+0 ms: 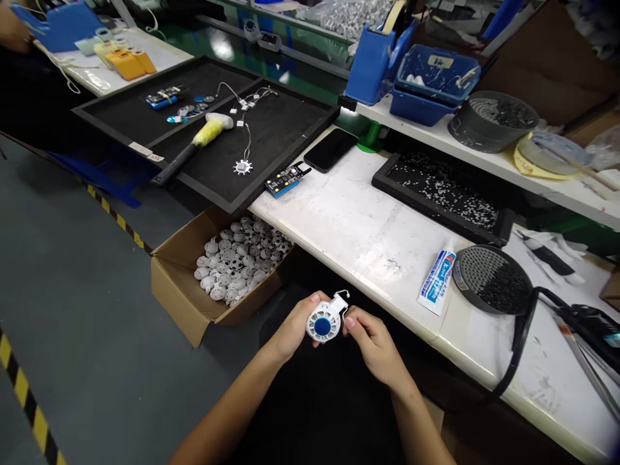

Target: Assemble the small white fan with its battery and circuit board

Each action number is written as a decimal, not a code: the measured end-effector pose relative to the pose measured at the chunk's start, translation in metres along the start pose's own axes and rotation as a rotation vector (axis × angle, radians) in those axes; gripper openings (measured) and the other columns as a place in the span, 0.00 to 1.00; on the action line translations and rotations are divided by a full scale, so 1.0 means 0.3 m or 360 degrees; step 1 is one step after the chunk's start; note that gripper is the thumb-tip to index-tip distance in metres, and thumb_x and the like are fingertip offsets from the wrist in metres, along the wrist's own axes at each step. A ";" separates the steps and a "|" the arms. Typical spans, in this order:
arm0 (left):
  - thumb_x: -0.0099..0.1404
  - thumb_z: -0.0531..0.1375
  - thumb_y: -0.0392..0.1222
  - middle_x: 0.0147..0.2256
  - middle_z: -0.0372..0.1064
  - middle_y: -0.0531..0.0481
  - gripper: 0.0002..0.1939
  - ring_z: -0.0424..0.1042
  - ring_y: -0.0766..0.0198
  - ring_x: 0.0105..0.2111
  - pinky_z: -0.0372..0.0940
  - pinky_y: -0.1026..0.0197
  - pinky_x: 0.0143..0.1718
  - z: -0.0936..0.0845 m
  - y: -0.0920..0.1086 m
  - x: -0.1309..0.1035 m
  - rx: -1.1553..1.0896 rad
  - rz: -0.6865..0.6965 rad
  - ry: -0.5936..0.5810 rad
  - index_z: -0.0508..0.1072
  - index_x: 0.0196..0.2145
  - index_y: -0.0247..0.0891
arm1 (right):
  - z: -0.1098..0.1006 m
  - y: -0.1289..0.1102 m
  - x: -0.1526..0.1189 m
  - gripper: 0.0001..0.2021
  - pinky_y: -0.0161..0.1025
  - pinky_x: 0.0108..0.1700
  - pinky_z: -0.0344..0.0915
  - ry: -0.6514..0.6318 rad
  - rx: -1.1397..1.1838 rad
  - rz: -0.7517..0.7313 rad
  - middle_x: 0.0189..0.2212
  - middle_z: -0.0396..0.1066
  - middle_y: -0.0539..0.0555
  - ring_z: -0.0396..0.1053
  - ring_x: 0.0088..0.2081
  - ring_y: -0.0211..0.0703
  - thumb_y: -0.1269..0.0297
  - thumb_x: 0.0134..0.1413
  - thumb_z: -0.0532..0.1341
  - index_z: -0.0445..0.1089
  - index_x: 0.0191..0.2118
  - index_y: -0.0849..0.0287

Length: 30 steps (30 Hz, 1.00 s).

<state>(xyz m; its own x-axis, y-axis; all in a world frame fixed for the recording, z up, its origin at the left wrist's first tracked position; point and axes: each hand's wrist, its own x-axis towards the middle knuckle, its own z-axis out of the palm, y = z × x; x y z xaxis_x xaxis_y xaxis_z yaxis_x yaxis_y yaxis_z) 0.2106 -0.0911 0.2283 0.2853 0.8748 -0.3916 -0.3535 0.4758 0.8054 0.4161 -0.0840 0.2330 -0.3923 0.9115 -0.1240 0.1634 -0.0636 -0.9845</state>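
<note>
A round white part (324,321) with a blue disc at its centre, slots around it and a short wire at its top is held over my lap, in front of the table edge. My left hand (296,324) grips it from the left, thumb on its upper rim. At its right side, my right hand (367,334) has thumb and forefinger pinched together at the wire.
A cardboard box (179,271) of speckled white balls stands left of my hands. On the white table (358,219) are a phone (330,150), circuit board (285,181), glue tube (437,281) and round dish (493,279). A black tray (285,123) overhangs the edge.
</note>
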 end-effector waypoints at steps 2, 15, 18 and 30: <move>0.75 0.52 0.69 0.23 0.69 0.52 0.31 0.68 0.68 0.19 0.60 0.70 0.15 -0.019 0.004 -0.003 0.0039 0.0019 0.0043 0.73 0.40 0.36 | -0.006 0.005 -0.005 0.17 0.37 0.42 0.65 0.0161 -0.0015 0.0003 0.33 0.70 0.50 0.68 0.37 0.41 0.53 0.77 0.58 0.74 0.38 0.57; 0.78 0.52 0.65 0.32 0.69 0.50 0.28 0.66 0.66 0.28 0.63 0.64 0.29 -0.032 -0.019 -0.040 0.0454 -0.0069 -0.0450 0.76 0.43 0.35 | 0.028 -0.014 -0.021 0.09 0.39 0.34 0.66 0.0430 -0.0047 -0.0385 0.30 0.71 0.52 0.68 0.32 0.41 0.61 0.71 0.65 0.85 0.46 0.50; 0.77 0.54 0.65 0.37 0.71 0.48 0.28 0.67 0.62 0.35 0.65 0.61 0.39 -0.043 -0.022 -0.042 0.0569 -0.0047 -0.0620 0.77 0.44 0.36 | 0.044 -0.018 -0.031 0.10 0.39 0.34 0.66 0.0419 -0.0014 -0.0377 0.29 0.71 0.52 0.68 0.32 0.42 0.61 0.72 0.64 0.85 0.45 0.52; 0.75 0.61 0.48 0.47 0.75 0.45 0.12 0.74 0.56 0.45 0.67 0.59 0.44 -0.015 0.023 -0.036 0.1087 0.0287 -0.0210 0.77 0.50 0.39 | 0.070 -0.032 -0.017 0.14 0.43 0.44 0.69 0.0219 0.0087 -0.0350 0.35 0.74 0.54 0.73 0.40 0.46 0.59 0.77 0.58 0.83 0.48 0.52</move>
<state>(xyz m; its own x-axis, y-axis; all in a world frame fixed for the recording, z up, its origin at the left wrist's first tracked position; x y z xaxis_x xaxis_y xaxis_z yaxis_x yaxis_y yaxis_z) 0.2011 -0.0967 0.2362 0.3955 0.8956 -0.2037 0.2187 0.1236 0.9679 0.3976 -0.0965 0.2405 -0.2856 0.9522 0.1080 0.0372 0.1236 -0.9916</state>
